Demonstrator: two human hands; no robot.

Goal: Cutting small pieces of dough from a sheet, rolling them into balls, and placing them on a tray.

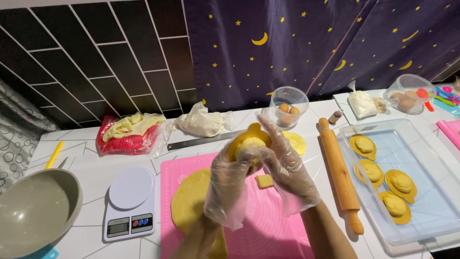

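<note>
1. Head view, containers: a clear plastic tray (431,211) at the right holds four yellow moulds (381,180), each filled with a lump of dough. A small clear tub (288,103) behind the hands holds brown eggs. A second clear tub (408,93) at the far right also holds eggs. A grey bowl (36,211) sits at the lower left; its contents cannot be told.
2. Hand pose: the left hand (227,184) and right hand (285,165), both in loose clear gloves, are raised above the pink mat (268,225). Both are closed around a yellow mould (249,141) with dough pressed into it, the left cupping it from below and the right's fingers curved over its side.
3. Surroundings: a rolled sheet of yellow dough (191,196) lies on the mat under the left wrist. A small dough square (264,181) lies between the hands. A wooden rolling pin (340,175) lies between mat and tray. A white kitchen scale (129,204) stands left of the mat, and a metal ruler (206,140) lies behind it.
</note>
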